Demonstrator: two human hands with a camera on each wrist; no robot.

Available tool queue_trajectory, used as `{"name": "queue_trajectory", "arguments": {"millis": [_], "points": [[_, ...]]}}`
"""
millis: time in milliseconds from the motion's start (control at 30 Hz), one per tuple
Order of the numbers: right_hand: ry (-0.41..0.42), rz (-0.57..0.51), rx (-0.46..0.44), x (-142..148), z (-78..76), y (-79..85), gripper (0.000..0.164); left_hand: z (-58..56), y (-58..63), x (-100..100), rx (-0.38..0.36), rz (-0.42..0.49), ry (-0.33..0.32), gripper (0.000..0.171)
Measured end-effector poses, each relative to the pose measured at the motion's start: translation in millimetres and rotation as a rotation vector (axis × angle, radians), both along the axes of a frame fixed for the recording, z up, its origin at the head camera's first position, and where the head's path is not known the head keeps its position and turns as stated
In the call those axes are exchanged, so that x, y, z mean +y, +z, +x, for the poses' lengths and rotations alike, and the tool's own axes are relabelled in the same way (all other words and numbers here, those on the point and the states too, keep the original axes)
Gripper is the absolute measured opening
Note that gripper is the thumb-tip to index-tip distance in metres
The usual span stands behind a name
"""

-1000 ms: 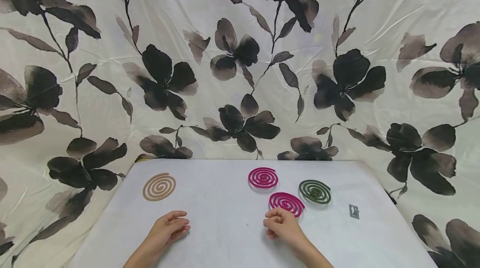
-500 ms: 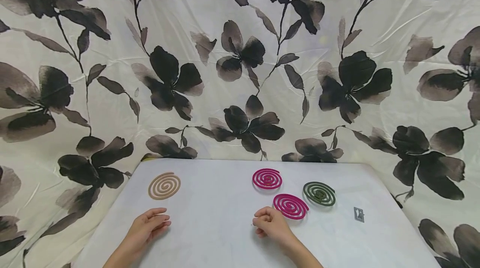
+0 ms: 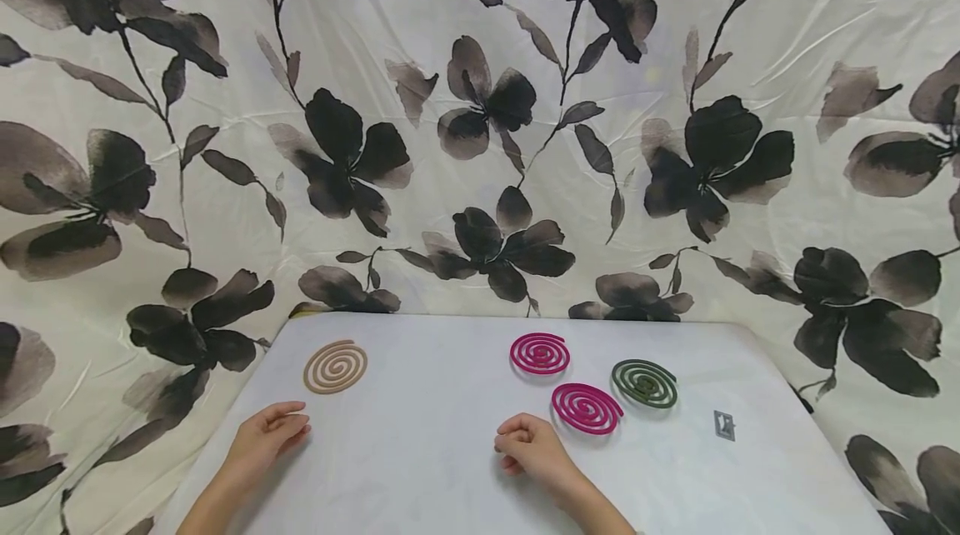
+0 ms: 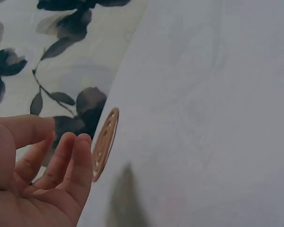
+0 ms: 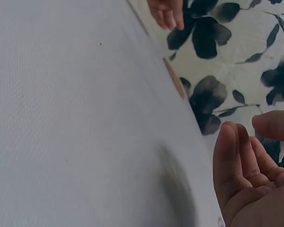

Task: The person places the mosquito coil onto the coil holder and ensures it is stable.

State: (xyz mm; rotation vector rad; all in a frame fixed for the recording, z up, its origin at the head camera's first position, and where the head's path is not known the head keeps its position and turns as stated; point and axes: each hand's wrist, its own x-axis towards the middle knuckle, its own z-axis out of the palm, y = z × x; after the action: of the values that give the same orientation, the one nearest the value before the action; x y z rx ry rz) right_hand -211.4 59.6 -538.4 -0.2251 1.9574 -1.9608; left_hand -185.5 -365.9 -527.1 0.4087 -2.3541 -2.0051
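Note:
My left hand point(image 3: 262, 439) hovers low over the table's left side, fingers relaxed and nothing in them. Just beyond its fingertips lies a tan mosquito coil point(image 3: 335, 367), seen edge-on past the fingers in the left wrist view point(image 4: 105, 144). Toward the middle front, my right hand point(image 3: 534, 447) hangs with loosely bent fingers and a gap between thumb and forefinger, holding nothing. Two magenta mosquito coils lie beyond and to its right, a far one point(image 3: 540, 353) and a nearer one point(image 3: 587, 408). A green mosquito coil point(image 3: 644, 383) lies to their right.
A small flat metal coil stand point(image 3: 724, 426) lies on the right part of the white table point(image 3: 420, 402). Behind the table's far edge hangs a white cloth point(image 3: 420, 285) printed with dark flowers.
My left hand has moved left and slightly farther away, nearing the tan coil's front. My right hand has drifted left, uncovering the nearer magenta coil. The head view has shifted slightly.

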Motion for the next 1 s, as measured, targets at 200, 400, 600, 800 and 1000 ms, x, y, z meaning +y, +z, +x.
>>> {"name": "queue_trajectory", "arguments": {"millis": [200,400,600,800,1000], "points": [[0.018,-0.009,-0.004,-7.8,-2.0,-0.4,0.018,-14.9,-4.4,-11.4,0.108,-0.374,-0.003,0.036],[0.022,-0.014,-0.024,-21.0,-3.9,-4.1,0.017,-22.8,-7.7,-10.9,0.199,-0.643,-0.003,0.028],[0.031,-0.027,-0.023,-34.3,-4.0,-3.5,0.015,-29.0,-14.8,-6.4,0.230,-0.709,-0.002,0.024],[0.035,-0.051,-0.027,-43.1,-4.3,-1.5,0.012,-39.5,-19.4,-2.8,0.277,-0.745,0.001,0.022],[0.038,-0.064,-0.037,-48.1,-5.2,-2.7,0.010,-48.8,-18.2,0.9,0.244,-0.740,0.006,0.025]]}}
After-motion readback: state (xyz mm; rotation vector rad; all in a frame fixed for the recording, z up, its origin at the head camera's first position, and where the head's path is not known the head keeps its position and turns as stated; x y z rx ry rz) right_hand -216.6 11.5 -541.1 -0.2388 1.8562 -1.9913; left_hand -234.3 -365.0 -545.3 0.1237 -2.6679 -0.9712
